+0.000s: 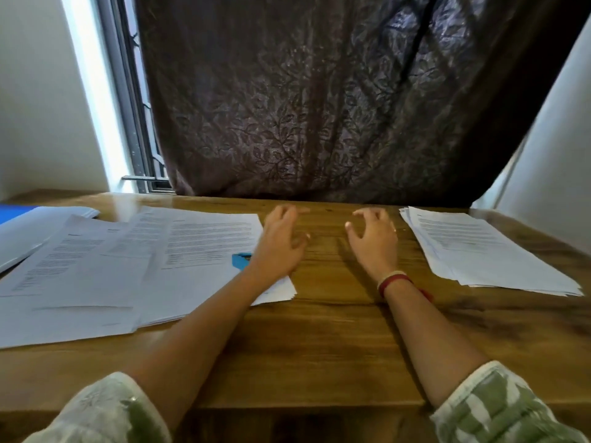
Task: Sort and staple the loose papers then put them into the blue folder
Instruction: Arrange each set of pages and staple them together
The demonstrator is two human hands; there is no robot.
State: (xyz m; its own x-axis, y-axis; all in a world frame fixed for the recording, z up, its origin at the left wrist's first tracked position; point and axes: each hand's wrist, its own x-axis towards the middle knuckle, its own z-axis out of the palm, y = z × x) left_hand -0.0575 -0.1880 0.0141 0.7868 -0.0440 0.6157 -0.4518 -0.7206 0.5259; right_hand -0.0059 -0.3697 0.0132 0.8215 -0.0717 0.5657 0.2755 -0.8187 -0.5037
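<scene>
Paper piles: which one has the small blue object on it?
The spread pile left of the left hand; the blue object sits on it by the wrist. Neither the right stack nor the far-left pile has one.

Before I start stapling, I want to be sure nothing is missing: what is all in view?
loose papers: several sheets, white, spread over table's left
paper stack: one, white, table's right
stapler: one, blue, on loose papers, partly behind left wrist
folder: one, blue, far left, partly under sheets
table: one, brown wood
curtain: one, dark, behind table
window: one, left of curtain
left hand: one, empty, over table's middle
right hand: one, empty, red band at wrist
</scene>
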